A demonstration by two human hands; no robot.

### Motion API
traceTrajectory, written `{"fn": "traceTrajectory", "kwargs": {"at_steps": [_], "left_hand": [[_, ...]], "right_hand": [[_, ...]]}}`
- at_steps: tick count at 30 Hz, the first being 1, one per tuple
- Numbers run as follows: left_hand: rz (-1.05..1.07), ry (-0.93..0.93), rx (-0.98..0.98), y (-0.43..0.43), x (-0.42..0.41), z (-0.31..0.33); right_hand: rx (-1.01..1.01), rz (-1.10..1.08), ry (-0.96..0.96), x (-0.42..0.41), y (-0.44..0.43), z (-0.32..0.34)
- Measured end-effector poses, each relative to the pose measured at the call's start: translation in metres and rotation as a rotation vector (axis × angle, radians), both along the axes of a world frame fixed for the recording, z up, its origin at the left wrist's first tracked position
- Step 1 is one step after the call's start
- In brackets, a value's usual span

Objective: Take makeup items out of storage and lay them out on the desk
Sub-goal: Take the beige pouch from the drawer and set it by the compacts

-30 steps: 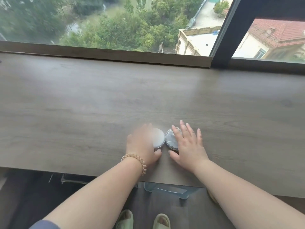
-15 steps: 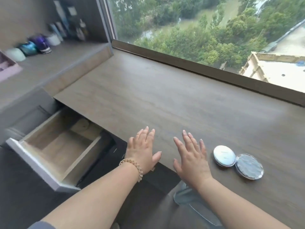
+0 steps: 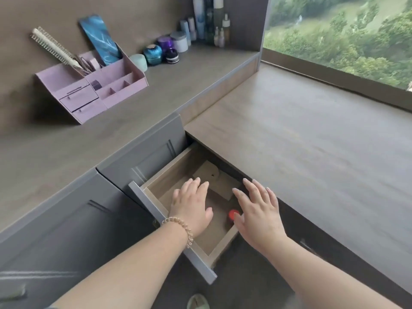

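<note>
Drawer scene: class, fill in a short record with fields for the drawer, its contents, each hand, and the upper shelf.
drawer: pulled open under the desk
contents: a small red item near the right wall; a flat tan piece at the back
left hand: open, over the drawer, empty
right hand: open, beside the red item, empty
shelf: pink organiser, jars

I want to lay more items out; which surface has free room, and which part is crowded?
The desk beside the window is bare. The counter in front of the pink organizer is free too. Its back corner is crowded with jars and bottles.
</note>
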State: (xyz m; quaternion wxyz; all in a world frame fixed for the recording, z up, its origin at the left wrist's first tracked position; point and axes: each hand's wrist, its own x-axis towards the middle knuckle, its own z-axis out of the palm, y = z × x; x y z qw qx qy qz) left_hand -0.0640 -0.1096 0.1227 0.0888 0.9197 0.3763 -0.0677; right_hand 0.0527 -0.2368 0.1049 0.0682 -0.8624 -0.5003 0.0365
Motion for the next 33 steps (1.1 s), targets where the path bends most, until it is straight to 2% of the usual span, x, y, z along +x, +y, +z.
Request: {"fn": "traceTrajectory", "kwargs": {"at_steps": [4,9,14,16,19,20,22,24,26,29,33], "left_hand": [[0.032,0.023,-0.049,0.041,-0.018,-0.027],[0.014,0.048,-0.147,0.062,-0.003,-0.062],[-0.003,0.124,-0.129,0.075,0.012,-0.092],[0.038,0.135,-0.152,0.080,0.020,-0.105],[0.114,0.128,-0.215,0.087,0.035,-0.123],[0.134,0.127,-0.231,0.087,0.039,-0.129],[0.170,0.119,-0.255,0.089,0.047,-0.139],[0.213,0.101,-0.287,0.088,0.054,-0.148],[0.235,0.060,-0.323,0.086,0.056,-0.153],[0.355,-0.061,-0.411,0.083,0.054,-0.156],[0.717,-0.320,-0.639,0.082,0.043,-0.152]], "right_hand": [[-0.057,0.034,0.072,-0.018,0.054,-0.017],[-0.157,0.057,0.149,0.000,0.094,-0.049],[-0.294,0.001,0.246,0.022,0.130,-0.082],[-0.336,-0.014,0.348,0.033,0.143,-0.096],[-0.364,-0.069,0.626,0.045,0.159,-0.123],[-0.344,-0.112,0.652,0.046,0.162,-0.132],[-0.322,-0.215,0.533,0.049,0.165,-0.143],[-0.423,-0.145,0.360,0.050,0.166,-0.152],[-0.467,-0.121,0.305,0.047,0.168,-0.153],[-0.406,-0.153,0.309,0.038,0.172,-0.154],[-0.288,-0.117,0.425,0.023,0.166,-0.146]]}}
